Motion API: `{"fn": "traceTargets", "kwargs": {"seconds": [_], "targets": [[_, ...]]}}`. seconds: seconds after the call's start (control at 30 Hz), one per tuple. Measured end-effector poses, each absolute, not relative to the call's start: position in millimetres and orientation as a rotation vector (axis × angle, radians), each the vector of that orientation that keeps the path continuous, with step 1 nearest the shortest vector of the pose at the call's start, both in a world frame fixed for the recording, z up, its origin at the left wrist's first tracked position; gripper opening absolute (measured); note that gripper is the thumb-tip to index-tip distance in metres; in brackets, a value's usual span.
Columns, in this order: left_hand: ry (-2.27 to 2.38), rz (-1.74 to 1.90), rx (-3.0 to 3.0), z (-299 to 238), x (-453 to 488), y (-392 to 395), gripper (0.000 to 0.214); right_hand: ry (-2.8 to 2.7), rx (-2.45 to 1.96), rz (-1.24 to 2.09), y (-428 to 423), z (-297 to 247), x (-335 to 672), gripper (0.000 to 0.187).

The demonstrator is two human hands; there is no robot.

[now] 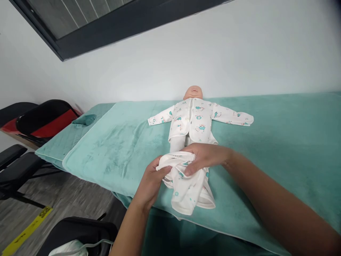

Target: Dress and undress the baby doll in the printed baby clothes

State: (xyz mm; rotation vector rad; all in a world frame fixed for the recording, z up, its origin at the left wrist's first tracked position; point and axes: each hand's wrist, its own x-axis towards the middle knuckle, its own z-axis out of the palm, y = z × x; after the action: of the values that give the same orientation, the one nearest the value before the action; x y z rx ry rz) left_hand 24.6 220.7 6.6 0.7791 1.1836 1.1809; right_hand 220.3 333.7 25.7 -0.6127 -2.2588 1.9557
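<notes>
A baby doll (194, 91) lies on its back on the green-covered bed, its head toward the wall. It wears a white printed jacket (199, 121) with both sleeves spread out sideways. White printed baby pants (188, 190) are bunched at the doll's legs, their leg ends hanging toward me. My left hand (153, 181) pinches the pants' waistband from the left, thumb on top. My right hand (204, 158) grips the waistband from the right, next to the doll's legs. One white-covered leg (177, 144) shows between jacket and pants; the feet are hidden.
The green bed cover (119, 142) stretches to both sides, its front edge close to me. Black and red chairs (50, 121) stand at the left. A black chair (80, 231) holding a white item is at the lower left. Yellow tape (26, 233) marks the floor.
</notes>
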Motion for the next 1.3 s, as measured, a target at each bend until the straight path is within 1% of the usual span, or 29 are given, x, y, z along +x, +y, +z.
{"fn": "traceTargets", "kwargs": {"seconds": [0.1, 0.17, 0.23, 0.33, 0.43, 0.53, 0.7, 0.77, 0.87, 1.03, 1.13, 1.2, 1.3], "targets": [[1.122, 1.229, 0.746, 6.2, 29.9, 223.0, 0.041, -2.329, -0.568, 1.920, 333.5, 23.2, 219.5, 0.034], [1.101, 1.222, 0.737, 5.5, 31.3, 222.9, 0.047, -2.247, -0.533, 1.908, 334.0, 19.9, 219.0, 0.034], [1.129, 1.193, 0.752, 5.8, 30.7, 222.1, 0.048, -2.131, -0.525, 1.918, 334.6, 16.9, 218.2, 0.034], [1.217, 1.068, 0.828, 9.4, 26.8, 220.1, 0.038, -2.033, -0.593, 1.892, 334.8, 15.4, 216.9, 0.027], [1.280, 0.884, 0.940, 14.2, 21.2, 217.7, 0.028, -2.011, -0.647, 1.871, 334.5, 16.9, 216.6, 0.027], [1.237, 0.795, 0.948, 12.9, 18.7, 215.0, 0.029, -2.013, -0.647, 1.905, 334.8, 19.4, 218.5, 0.031], [1.065, 1.041, 0.775, -0.1, 25.1, 211.3, 0.045, -2.222, -0.606, 1.975, 334.9, 25.8, 222.3, 0.038], [1.048, 1.087, 0.736, -1.7, 28.6, 209.3, 0.046, -2.330, -0.599, 1.985, 333.9, 28.2, 222.4, 0.037], [1.121, 1.100, 0.749, 2.2, 34.3, 202.4, 0.044, -2.352, -0.583, 1.974, 332.7, 28.9, 221.1, 0.037], [1.279, 1.187, 0.683, 7.0, 52.4, 177.9, 0.046, -2.407, -0.619, 1.781, 332.0, 26.0, 218.6, 0.029], [1.242, 1.305, 0.564, 1.2, 61.7, 165.8, 0.049, -2.494, -0.606, 1.667, 330.8, 27.2, 219.1, 0.025], [1.176, 1.367, 0.496, -4.2, 63.4, 163.4, 0.051, -2.529, -0.569, 1.644, 330.7, 27.6, 220.4, 0.025], [1.111, 1.400, 0.437, -9.0, 60.9, 167.3, 0.057, -2.489, -0.511, 1.694, 332.6, 24.8, 222.3, 0.026]]}}
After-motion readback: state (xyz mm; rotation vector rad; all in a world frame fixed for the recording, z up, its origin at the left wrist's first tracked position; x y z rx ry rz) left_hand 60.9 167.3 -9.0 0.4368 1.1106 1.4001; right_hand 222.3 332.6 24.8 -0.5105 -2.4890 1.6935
